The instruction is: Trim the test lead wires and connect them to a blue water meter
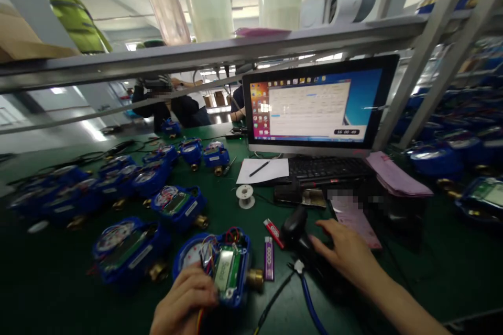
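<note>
My left hand (187, 296) is closed on the near edge of a blue water meter (247, 248), its fingers bent beside the small display (226, 269). Thin coloured wires rise from the open housing, and a few more show below my hand. A brass fitting (255, 278) sticks out on the meter's right. My right hand (348, 251) has thumb and fingers apart at a black handheld scanner (295, 227); whether it touches the scanner's handle is unclear. Blue-handled cutters (308, 298) lie between my hands, near a purple-labelled stick (269, 259) and a red one (274, 234).
More opened blue meters (178, 207) crowd the left bench, with others at far right. A solder spool (245, 197), paper with a pen (262, 169), keyboard (330, 168) and monitor (314, 110) stand ahead. A metal shelf (220, 52) crosses above; people are behind it.
</note>
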A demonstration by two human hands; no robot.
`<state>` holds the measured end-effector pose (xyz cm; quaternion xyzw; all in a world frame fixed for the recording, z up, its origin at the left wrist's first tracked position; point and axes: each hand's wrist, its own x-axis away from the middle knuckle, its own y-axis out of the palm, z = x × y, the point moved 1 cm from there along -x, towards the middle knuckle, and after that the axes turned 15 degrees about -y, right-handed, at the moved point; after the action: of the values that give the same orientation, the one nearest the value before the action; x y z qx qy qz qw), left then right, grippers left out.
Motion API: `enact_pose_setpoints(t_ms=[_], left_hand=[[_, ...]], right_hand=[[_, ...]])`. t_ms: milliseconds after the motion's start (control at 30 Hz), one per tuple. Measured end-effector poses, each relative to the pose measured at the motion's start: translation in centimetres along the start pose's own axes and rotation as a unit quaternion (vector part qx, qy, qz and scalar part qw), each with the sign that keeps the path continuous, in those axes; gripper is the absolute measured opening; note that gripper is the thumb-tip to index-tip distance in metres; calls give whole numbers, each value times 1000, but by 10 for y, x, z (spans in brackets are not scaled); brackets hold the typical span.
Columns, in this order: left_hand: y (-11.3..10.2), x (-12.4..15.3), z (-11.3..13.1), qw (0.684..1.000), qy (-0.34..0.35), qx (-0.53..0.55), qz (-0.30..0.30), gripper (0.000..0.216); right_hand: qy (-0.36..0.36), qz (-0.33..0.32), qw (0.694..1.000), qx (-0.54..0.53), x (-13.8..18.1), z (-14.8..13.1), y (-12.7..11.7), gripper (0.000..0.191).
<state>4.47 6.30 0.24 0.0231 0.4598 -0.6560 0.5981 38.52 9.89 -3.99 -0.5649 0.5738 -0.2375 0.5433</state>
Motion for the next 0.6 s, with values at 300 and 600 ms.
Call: enact_pose_setpoints(t_ms=[300, 600], left_hand=[[3, 4, 2, 999, -44, 30, -10, 12], [2, 3, 6, 998, -52, 38, -4, 11]], right_hand=[[15, -134, 982, -132, -7, -51, -4, 45], [-121, -206, 916, -324, 23, -89, -49, 3]])
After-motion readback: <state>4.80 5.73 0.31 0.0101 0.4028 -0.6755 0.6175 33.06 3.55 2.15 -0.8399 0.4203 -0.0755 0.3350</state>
